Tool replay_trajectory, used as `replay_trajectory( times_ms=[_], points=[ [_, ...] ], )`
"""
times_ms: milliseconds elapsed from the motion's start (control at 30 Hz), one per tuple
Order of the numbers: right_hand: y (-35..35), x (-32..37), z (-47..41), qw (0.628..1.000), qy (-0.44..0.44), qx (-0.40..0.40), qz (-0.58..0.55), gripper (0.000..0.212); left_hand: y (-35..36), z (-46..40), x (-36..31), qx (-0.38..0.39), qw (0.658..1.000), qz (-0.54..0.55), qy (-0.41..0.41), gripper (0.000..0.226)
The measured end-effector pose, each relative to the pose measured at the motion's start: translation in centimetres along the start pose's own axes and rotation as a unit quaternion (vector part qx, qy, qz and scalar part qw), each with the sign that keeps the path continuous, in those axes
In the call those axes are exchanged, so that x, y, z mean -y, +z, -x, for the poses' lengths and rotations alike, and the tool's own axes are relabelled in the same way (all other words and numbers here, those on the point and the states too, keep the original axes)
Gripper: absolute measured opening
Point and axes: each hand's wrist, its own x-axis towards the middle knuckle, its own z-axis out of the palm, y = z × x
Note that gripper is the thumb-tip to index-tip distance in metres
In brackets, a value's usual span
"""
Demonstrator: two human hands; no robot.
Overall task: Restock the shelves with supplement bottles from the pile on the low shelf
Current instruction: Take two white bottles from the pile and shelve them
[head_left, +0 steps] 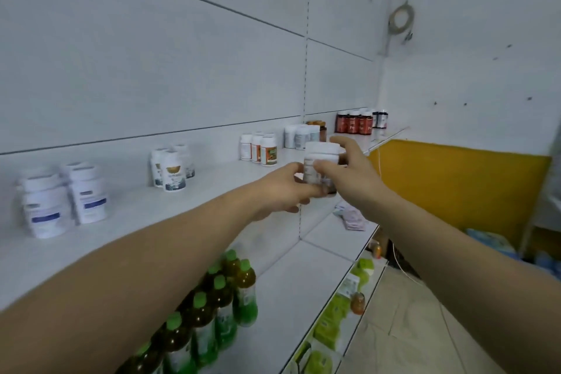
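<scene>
White round-capped plastic bottle (321, 165), both hands (352, 173) gripping

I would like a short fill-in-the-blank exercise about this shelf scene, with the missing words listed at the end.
1. The white-capped bottle is held by ____ hands at once, the left hand and the right hand.
2. The tea bottles on the lower shelf have ____ caps.
3. The lower part of the wall on the right is painted ____.
4. At the far end of the top shelf stand bottles with ____ labels.

Missing words: both; green; yellow; red
</scene>
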Motion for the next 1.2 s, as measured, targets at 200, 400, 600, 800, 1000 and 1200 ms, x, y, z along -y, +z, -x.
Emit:
replay_trajectory(
  times_ms=[200,400,600,800,1000,1200],
  points=[
    [-5.1,-8.1,-13.0,0.999,-0.023,0.010,0.038,0.051,2.3,-14.4,0.9,-0.037,0.990,-0.133,0.022,0.040],
    [-8.7,-16.6,-27.0,0.994,-0.057,0.063,0.062,0.050,3.3,-28.0,4.0,-0.125,0.927,-0.342,-0.094,0.072],
    [-8.1,-22.5,-36.5,0.982,-0.068,0.167,0.057,0.064,2.9,-34.2,5.8,-0.072,0.882,-0.394,-0.249,0.089],
    [-6.8,-24.4,-40.8,0.965,-0.108,0.227,0.078,0.068,2.8,-34.9,5.9,-0.053,0.867,-0.414,-0.272,0.077],
    [-5.8,-25.1,-42.7,0.953,-0.159,0.229,0.118,0.065,3.1,-37.9,4.8,-0.088,0.855,-0.406,-0.311,0.085],
    [-5.0,-25.5,-44.8,0.928,-0.227,0.259,0.142,0.061,4.0,-39.5,5.7,-0.085,0.836,-0.415,-0.349,0.089]
  ],
)
